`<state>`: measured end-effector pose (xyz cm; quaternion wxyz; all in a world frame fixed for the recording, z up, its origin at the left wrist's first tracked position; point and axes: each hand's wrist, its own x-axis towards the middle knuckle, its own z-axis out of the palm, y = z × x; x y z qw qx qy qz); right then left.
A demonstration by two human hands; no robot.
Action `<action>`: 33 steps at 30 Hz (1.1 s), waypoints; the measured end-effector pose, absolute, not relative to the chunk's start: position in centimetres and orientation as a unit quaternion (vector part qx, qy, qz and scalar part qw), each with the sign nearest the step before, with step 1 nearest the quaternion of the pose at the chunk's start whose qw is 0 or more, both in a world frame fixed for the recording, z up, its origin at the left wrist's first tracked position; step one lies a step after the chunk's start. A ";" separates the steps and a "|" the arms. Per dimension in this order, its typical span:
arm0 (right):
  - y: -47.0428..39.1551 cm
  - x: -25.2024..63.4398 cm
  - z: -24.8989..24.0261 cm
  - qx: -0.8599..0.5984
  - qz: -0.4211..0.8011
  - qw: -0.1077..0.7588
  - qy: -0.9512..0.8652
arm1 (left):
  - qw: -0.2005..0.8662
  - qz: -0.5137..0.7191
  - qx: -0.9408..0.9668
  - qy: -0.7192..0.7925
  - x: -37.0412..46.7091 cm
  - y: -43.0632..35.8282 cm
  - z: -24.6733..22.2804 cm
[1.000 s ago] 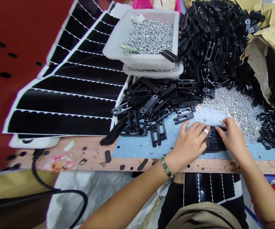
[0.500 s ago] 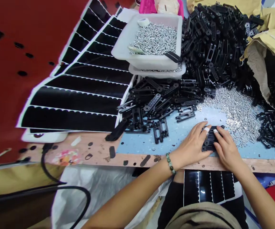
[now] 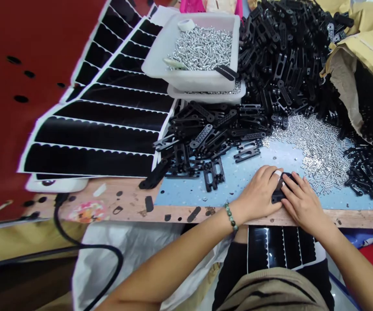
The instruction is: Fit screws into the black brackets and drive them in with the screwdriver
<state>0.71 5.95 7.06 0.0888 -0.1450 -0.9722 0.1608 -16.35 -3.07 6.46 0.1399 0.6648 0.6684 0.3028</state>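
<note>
At the table's front edge, my left hand curls round the left side of a small set of black plastic parts lying side by side on the blue mat. White tape wraps one of its fingers, and a beaded bracelet is on that wrist. From the right, my right hand lies over the same parts with its fingers bent across their top, hiding most of them. The fingertips of both hands nearly meet. Just beyond them spreads a heap of silver screws and nuts.
Black slotted plastic parts lie heaped behind the mat, with a taller pile farther back. A white bin of screws stands at the back. Black scalloped sticker sheets lie left, others on my lap. A torn yellow sack is right.
My right hand has slid left over the black parts, its fingers now covering more of them. My left hand stays at their left side. The whole view has shifted slightly.
</note>
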 end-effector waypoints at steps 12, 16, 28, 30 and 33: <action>7.7 -2.0 8.1 -0.076 0.403 0.400 -0.820 | 0.658 0.434 0.360 0.499 -17.8 -4.6 11.7; 6.4 -4.0 8.4 -0.246 0.401 0.374 -0.799 | 0.742 0.471 0.159 0.450 -17.5 -5.5 11.2; 6.7 -5.8 6.9 -0.428 0.230 0.180 -0.855 | 0.173 0.297 0.558 0.756 -16.4 -5.7 7.5; 6.9 -5.7 7.4 -0.378 0.184 0.230 -0.878 | 0.169 0.255 0.574 0.759 -16.4 -5.1 7.5; 6.9 -5.3 8.8 -0.233 0.248 0.287 -0.895 | 0.176 0.260 0.581 0.751 -16.8 -5.1 8.4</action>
